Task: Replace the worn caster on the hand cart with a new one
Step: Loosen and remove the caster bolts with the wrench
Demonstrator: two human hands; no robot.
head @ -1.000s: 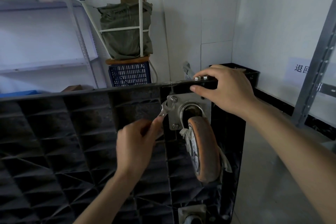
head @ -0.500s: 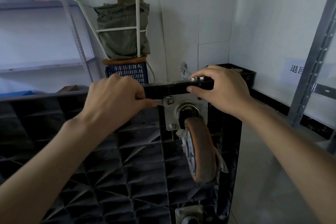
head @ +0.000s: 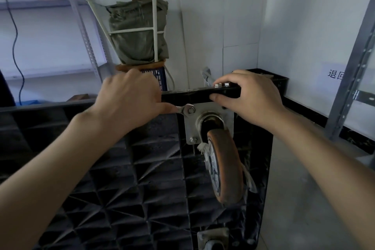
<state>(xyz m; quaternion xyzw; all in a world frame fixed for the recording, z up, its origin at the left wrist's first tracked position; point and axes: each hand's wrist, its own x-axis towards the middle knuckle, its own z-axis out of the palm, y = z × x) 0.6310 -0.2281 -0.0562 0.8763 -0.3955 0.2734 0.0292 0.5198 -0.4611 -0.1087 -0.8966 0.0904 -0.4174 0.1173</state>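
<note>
The black hand cart point(head: 142, 178) stands on its side with its ribbed underside facing me. A worn orange caster point(head: 225, 166) hangs from a steel mounting plate point(head: 227, 113) at the cart's top right corner. My left hand point(head: 129, 97) grips a small wrench point(head: 183, 109) whose jaw sits on the upper left nut point(head: 190, 110) of the plate. My right hand point(head: 251, 97) clasps the cart's top edge just above the plate, beside two bolt ends point(head: 222, 84). A lower left nut point(head: 193, 140) shows on the plate.
A second caster plate point(head: 213, 237) shows at the cart's bottom edge. Behind stand a metal shelf rack point(head: 81, 26), a green bag in a white frame point(head: 140, 32) over a blue crate, and a black crate point(head: 278, 81). Another rack upright point(head: 353, 67) is at right.
My left hand swung the wrench handle up from below the nut to a level position at the left. The right hand stayed on the cart's edge.
</note>
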